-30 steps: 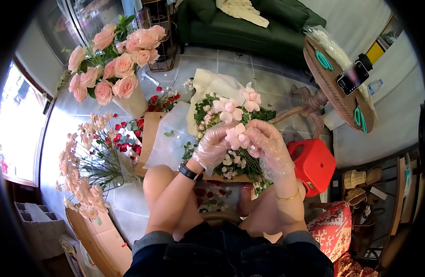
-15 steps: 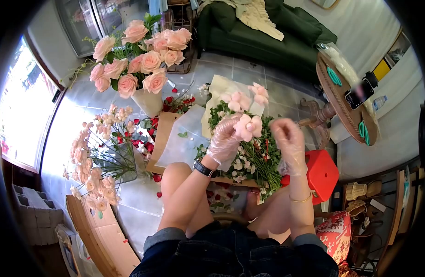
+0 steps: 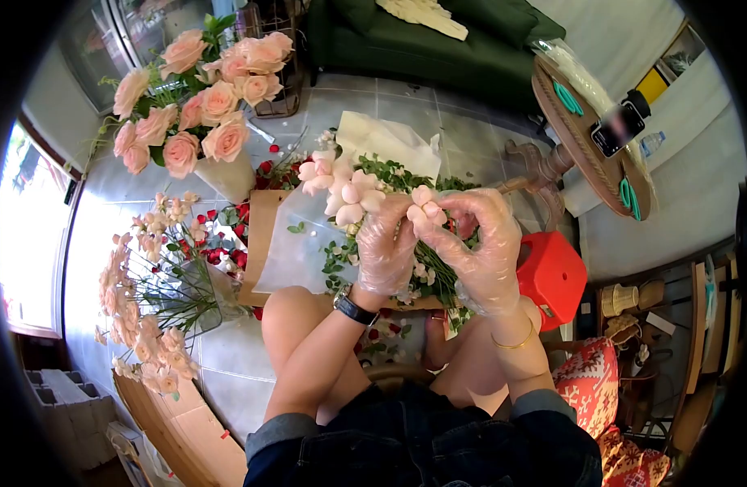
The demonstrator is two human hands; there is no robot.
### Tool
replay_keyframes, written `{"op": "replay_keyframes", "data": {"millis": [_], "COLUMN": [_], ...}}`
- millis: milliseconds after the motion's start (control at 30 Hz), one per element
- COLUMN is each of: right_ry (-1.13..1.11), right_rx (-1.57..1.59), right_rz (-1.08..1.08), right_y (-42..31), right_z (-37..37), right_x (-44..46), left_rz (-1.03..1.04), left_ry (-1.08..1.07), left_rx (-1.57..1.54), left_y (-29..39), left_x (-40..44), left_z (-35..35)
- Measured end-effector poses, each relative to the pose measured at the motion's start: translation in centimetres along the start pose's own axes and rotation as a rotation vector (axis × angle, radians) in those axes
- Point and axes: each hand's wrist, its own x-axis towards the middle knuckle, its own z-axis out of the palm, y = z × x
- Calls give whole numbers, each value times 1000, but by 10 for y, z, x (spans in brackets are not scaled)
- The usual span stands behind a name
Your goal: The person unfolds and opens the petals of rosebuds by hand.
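While the left hand (image 3: 387, 250) and right hand (image 3: 485, 253) meet at a pale pink flower (image 3: 425, 208), I can't tell if either's clamped on it; go easy on those petals (image 3: 416, 215).

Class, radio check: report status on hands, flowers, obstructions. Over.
Left hand and right hand gloved, both at one pale pink bloom; grip unclear. More pale flowers beside left hand. Greenery beneath; nothing visibly blocking.

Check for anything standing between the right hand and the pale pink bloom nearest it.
Nothing visible but the clear glove on the right hand; its thumb reaches close to the pale pink bloom. The left hand is on the other side, not between them.
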Motion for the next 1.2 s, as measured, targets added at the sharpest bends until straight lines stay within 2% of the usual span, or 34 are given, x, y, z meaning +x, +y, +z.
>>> {"op": "replay_keyframes", "data": {"millis": [33, 200, 300, 433, 500, 567, 600, 633, 700, 767, 833, 967, 1033, 1200], "right_ry": [3, 3, 29, 58, 57, 63, 76, 81, 64, 64, 63, 72, 75, 26], "right_rx": [-2, 29, 51, 79, 102, 162, 196, 195, 196, 196, 198, 192, 179, 283], "right_rz": [13, 30, 53, 70, 106, 107, 129, 136, 138, 122, 104, 85, 85, 174], "right_y": [3, 11, 14, 22, 27, 33, 36, 35, 30, 30, 31, 34, 37, 47], "right_z": [-1, -3, -4, -9, -12, -15, -14, -15, -16, -17, -18, -19, -20, -21], "right_x": [0, 0, -1, -2, -4, -5, -7, -7, -5, -6, -5, -6, -7, -8], "left_rz": [-7, -141, -151, -198, -177, -193, -100, -105, -212, -170, -260, -140, -181, -172], "left_ry": [21, -52, -42, -87, -179, -100, -107, -114, -111, -129, -81, -171, -179, -159], "left_rx": [-103, -44, 30, -52, -165, -72, -105, -107, -241, -227, -373, -150, -284, -369], "left_y": [-2, -5, -10, -4, -14, -8, -9, -7, -4, -7, 1, -2, 1, 2], "left_x": [-3, -12, -13, -8, -14, -11, -8, -8, -8, -9, -7, -3, -1, 0], "left_z": [3, 3, 6, 6, 2, 5, 8, 9, 10, 10, 14, 10, 14, 15]}}
